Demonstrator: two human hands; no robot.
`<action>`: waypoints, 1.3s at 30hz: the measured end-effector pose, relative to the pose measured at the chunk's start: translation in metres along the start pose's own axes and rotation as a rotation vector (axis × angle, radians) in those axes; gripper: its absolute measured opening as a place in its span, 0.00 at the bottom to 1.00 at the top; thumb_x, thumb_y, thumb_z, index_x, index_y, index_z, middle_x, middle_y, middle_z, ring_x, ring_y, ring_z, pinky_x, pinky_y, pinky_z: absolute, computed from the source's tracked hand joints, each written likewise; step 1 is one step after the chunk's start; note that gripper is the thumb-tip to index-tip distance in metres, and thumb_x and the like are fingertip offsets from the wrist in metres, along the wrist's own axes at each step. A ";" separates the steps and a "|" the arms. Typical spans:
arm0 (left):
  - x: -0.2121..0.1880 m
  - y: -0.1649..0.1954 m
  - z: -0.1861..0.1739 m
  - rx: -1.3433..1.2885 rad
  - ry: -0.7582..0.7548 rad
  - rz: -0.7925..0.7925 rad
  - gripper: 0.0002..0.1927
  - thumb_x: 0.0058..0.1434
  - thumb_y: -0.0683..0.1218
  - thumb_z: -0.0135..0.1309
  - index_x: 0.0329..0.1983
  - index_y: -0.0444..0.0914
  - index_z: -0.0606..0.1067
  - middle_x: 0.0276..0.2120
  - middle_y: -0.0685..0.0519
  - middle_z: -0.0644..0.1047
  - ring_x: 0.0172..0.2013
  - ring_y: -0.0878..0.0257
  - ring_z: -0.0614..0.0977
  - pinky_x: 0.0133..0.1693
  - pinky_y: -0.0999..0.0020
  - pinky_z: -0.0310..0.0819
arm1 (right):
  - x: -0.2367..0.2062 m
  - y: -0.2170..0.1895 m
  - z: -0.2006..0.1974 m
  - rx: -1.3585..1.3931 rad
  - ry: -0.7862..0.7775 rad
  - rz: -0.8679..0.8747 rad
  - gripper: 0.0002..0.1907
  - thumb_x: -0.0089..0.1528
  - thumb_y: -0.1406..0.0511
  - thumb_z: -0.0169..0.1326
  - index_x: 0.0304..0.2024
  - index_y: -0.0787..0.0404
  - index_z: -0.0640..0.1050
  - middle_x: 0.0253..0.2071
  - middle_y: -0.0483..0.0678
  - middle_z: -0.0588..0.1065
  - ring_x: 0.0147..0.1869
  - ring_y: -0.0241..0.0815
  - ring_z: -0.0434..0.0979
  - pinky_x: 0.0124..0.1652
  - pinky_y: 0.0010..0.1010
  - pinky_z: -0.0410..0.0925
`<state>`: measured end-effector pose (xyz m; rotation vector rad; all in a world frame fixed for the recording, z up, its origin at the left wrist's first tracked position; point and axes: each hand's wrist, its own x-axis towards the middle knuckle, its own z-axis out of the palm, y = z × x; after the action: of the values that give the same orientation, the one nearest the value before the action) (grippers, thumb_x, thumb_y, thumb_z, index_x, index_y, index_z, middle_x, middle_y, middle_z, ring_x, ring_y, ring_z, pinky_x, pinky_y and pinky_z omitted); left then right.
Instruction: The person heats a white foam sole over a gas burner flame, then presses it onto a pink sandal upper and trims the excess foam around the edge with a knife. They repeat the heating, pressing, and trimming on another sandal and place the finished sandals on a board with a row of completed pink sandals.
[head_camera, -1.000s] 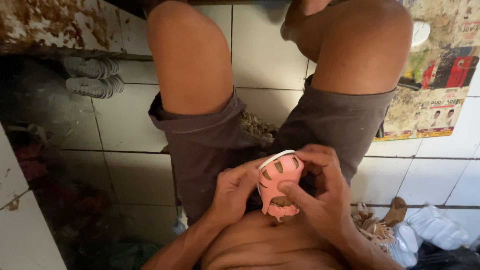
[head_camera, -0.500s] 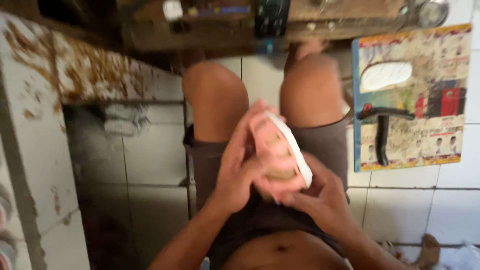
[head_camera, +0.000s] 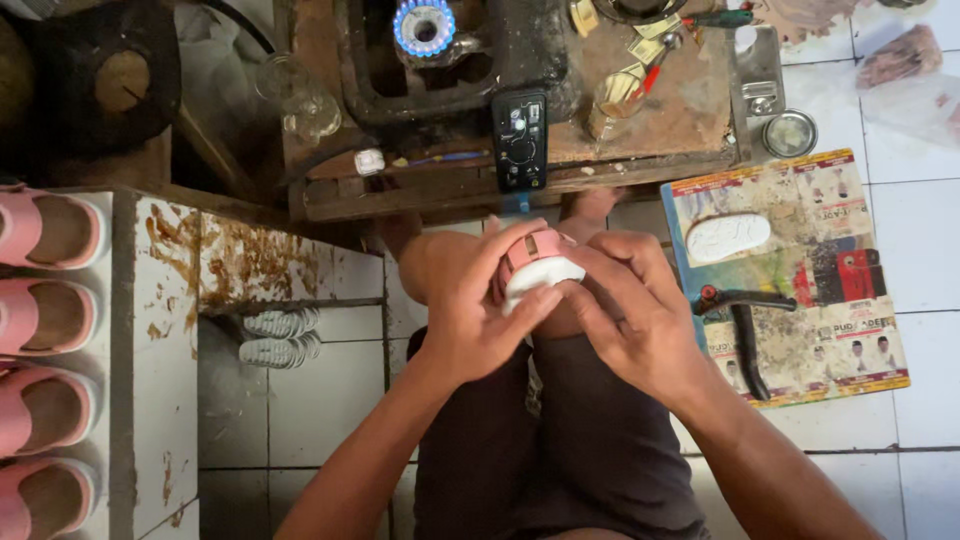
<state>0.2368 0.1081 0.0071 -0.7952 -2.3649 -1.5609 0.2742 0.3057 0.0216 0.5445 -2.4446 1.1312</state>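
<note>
Nearest the camera, over the lap in dark shorts (head_camera: 560, 440), both hands close around a small pink shoe with a white sole (head_camera: 535, 265). Left hand (head_camera: 470, 310) wraps it from the left, thumb pressed up against the white sole, fingers curled over the pink upper. Right hand (head_camera: 635, 310) clasps it from the right, fingertips on the top edge of the upper. Both grips are closed on the shoe, which sits between the palms above the knees; most of it is hidden by the fingers, so its exact tilt is hard to tell.

To the left, a white tiled ledge (head_camera: 150, 340) carries a row of pink shoes (head_camera: 45, 320), lying side by side along the frame's edge. Lower down, beside the ledge, two pale soles (head_camera: 280, 337) rest on the tiled floor (head_camera: 320, 400).

To the right, a worn printed sheet (head_camera: 800, 290) lies on the floor with a white sole (head_camera: 727, 238) and a black hand tool (head_camera: 745, 335) on it.

Farther off, beyond the knees, stands a stained wooden bench (head_camera: 640, 130) with a black device (head_camera: 520, 140) at its front edge, a lit blue gas flame (head_camera: 423, 27) and a small round tin (head_camera: 789, 133) just past its right end.
</note>
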 end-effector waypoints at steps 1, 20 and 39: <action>0.000 -0.001 0.002 -0.017 0.038 0.010 0.26 0.62 0.45 0.66 0.62 0.35 0.73 0.40 0.49 0.80 0.37 0.59 0.81 0.43 0.67 0.73 | 0.001 0.000 0.001 0.004 -0.020 0.001 0.25 0.60 0.75 0.63 0.60 0.61 0.76 0.49 0.53 0.72 0.52 0.48 0.76 0.50 0.33 0.71; -0.039 0.045 0.028 0.038 -0.031 0.417 0.28 0.56 0.52 0.67 0.53 0.34 0.69 0.48 0.38 0.77 0.51 0.42 0.80 0.56 0.44 0.74 | -0.113 0.003 0.005 1.581 -0.225 0.921 0.34 0.68 0.48 0.53 0.64 0.70 0.71 0.52 0.56 0.78 0.50 0.44 0.79 0.45 0.33 0.73; -0.099 0.063 0.018 -1.072 -0.014 -0.724 0.31 0.56 0.40 0.55 0.64 0.34 0.63 0.42 0.47 0.76 0.31 0.68 0.74 0.32 0.74 0.68 | -0.059 -0.042 -0.034 0.339 -0.260 0.303 0.22 0.57 0.75 0.62 0.55 0.66 0.77 0.46 0.51 0.81 0.48 0.38 0.85 0.48 0.27 0.76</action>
<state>0.3555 0.1106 0.0056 0.0083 -1.7379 -3.1791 0.3515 0.3176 0.0392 0.4495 -2.6319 1.7163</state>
